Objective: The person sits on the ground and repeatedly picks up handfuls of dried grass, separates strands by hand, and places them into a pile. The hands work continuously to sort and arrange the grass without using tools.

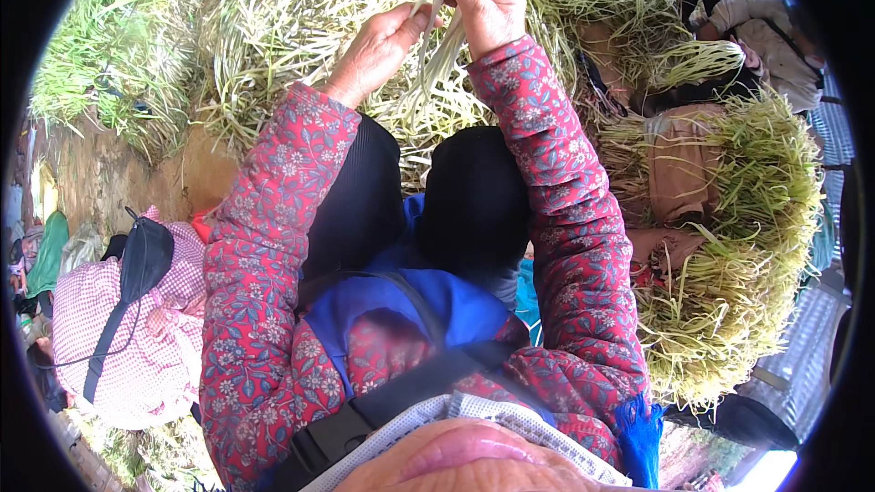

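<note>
At the top centre, my right hand [489,7] is closed around a small bunch of pale, long-stemmed plant stalks [444,51], whose thin ends hang down over my knees' far side. Just left of it, my left hand [386,48] pinches a pale stalk between thumb and fingers, close to the bunch. Beneath and beyond both hands lies a large loose heap of yellowish-green stalks [287,34]. The lower ends of the held stalks overlap this heap, so where they stop is hard to tell.
Greener stalks [123,48] are piled at the upper left. Tied bundles [738,273] are stacked at the right, with brown cloth [683,164] around some. A person in a checked garment [130,328] sits at the left. Another person [772,41] is at the upper right, beside more stalks.
</note>
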The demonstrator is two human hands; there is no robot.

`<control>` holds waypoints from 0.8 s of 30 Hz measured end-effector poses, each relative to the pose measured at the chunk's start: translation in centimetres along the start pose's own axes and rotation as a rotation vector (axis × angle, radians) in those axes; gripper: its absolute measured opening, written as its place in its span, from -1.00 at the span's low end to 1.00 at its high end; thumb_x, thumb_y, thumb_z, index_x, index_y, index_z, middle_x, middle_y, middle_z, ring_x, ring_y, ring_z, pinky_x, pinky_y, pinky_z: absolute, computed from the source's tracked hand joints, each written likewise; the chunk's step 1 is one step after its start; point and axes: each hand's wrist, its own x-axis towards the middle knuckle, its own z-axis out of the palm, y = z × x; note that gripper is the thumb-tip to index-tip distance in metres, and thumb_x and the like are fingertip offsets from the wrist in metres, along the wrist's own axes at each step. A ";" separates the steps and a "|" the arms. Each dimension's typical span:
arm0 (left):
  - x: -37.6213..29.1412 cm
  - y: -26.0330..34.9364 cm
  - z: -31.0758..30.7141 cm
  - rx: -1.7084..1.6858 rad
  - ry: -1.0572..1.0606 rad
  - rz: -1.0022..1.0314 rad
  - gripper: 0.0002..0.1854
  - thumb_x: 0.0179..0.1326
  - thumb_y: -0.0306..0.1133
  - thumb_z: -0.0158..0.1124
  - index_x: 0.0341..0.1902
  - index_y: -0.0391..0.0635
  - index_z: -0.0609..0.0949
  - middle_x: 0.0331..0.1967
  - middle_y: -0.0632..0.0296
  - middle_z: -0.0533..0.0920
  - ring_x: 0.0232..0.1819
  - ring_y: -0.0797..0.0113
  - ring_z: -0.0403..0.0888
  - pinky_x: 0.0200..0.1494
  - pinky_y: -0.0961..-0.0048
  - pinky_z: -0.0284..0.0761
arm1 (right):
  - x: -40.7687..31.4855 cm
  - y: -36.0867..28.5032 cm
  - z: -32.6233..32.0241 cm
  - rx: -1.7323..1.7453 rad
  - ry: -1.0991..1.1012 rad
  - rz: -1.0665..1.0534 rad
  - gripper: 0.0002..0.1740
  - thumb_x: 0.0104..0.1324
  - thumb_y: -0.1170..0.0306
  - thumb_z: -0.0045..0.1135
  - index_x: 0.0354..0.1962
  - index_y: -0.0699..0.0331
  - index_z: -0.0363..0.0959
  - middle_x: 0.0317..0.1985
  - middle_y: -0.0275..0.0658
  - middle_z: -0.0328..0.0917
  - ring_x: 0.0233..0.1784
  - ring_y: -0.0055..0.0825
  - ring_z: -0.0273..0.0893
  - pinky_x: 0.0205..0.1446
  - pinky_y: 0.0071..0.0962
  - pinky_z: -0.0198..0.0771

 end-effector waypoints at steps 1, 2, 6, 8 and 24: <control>0.0 0.2 -0.1 0.007 -0.070 -0.052 -0.59 0.32 -0.10 -0.07 -0.06 -0.21 0.53 -0.19 0.26 0.58 -0.10 0.47 0.48 0.02 0.49 0.35 | 0.0 0.0 0.2 -0.021 0.020 -0.066 -0.80 0.32 0.38 -0.07 -0.23 0.32 0.45 -0.34 -0.28 0.54 -0.35 -0.59 0.45 -0.33 -0.61 0.38; -0.1 0.4 0.0 -0.013 -0.089 -0.024 -0.58 0.32 -0.10 -0.07 -0.06 -0.22 0.53 -0.20 0.25 0.57 -0.10 0.47 0.47 0.03 0.50 0.34 | -0.1 -0.3 0.1 -0.030 0.005 0.007 -0.81 0.32 0.38 -0.08 -0.23 0.32 0.44 -0.36 -0.28 0.53 -0.36 -0.60 0.45 -0.33 -0.60 0.38; -0.2 1.4 -0.3 -0.134 -0.191 -0.089 -0.54 0.28 -0.05 -0.03 -0.08 -0.25 0.52 -0.24 0.26 0.56 -0.14 0.49 0.45 0.00 0.54 0.32 | 0.2 -1.3 0.9 0.115 -0.056 -0.010 -0.82 0.33 0.38 -0.10 -0.19 0.30 0.37 -0.45 -0.32 0.46 -0.44 -0.58 0.42 -0.37 -0.58 0.37; -0.1 1.7 -0.2 -0.018 -0.232 -0.121 -0.49 0.19 0.01 0.09 -0.08 -0.25 0.52 -0.28 0.27 0.55 -0.19 0.51 0.44 -0.08 0.55 0.32 | 0.7 -2.2 1.6 0.170 -0.069 0.010 -0.71 0.29 0.38 -0.05 -0.07 0.30 0.24 -0.52 -0.34 0.35 -0.53 -0.57 0.36 -0.41 -0.53 0.39; 2.5 5.5 -9.1 -0.969 0.161 0.238 -0.82 0.24 -0.23 0.04 -0.30 -0.07 0.46 -0.45 0.31 0.45 -0.29 0.30 0.46 -0.08 0.30 0.39 | -0.8 2.7 -3.2 -0.860 -0.585 0.177 -0.49 0.24 0.09 0.03 -0.08 0.37 0.40 -0.30 -0.25 0.54 -0.19 -0.52 0.46 -0.10 -0.50 0.34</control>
